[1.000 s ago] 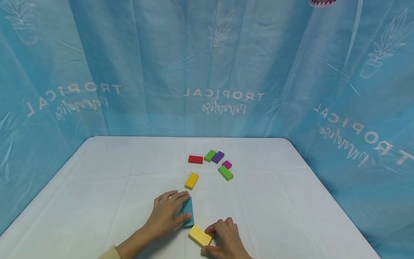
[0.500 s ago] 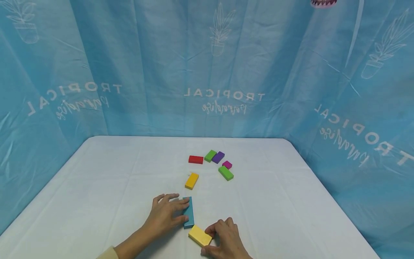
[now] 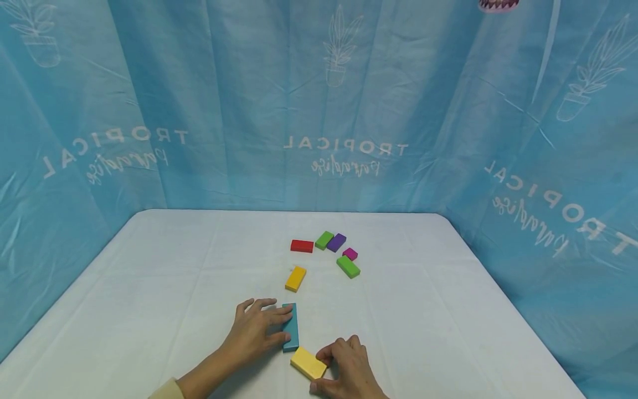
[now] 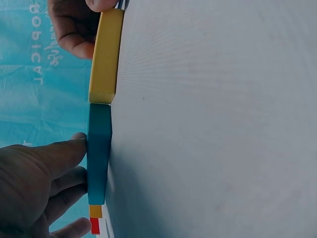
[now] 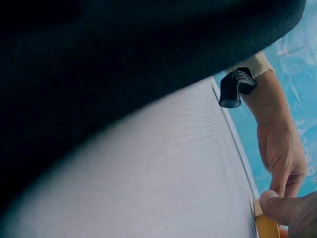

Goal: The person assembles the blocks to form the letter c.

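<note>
Yellow block (image 3: pixel 308 363) low on the white table (image 3: pixel 174 277), and we find the right hand (image 3: pixel 348 370) at its 4 o'clock end, thumb and fingers pinching it, parted only as far as the block between them. At the 10 o'clock end it meets the teal block (image 3: pixel 291 328), and our left wrist view has the two touching, nearly end to end.

Over to the left hand (image 3: pixel 253 332), in from the teal block's 9 o'clock side: fingers loosely spread, fairly straight, thumb and nearest fingertips resting on the block, the others fanned out beside it. We spot a cream sleeve (image 3: pixel 168 390) at 7 o'clock and a small black device (image 5: pixel 234 88) on that wrist.

Up we go to 12 o'clock from teal: the orange block (image 3: pixel 296 279), a little apart, angled toward 1; beyond it the red block (image 3: pixel 302 246), lying 9 to 3. Around we swing: the far green block (image 3: pixel 324 240) just beside red's 3 o'clock end, the purple block (image 3: pixel 336 242) against it, then the magenta block (image 3: pixel 350 253) at purple's 4 o'clock, and the near green block (image 3: pixel 348 266) at magenta's 6. Behind everything, we have a blue curtain (image 3: pixel 249 83).
</note>
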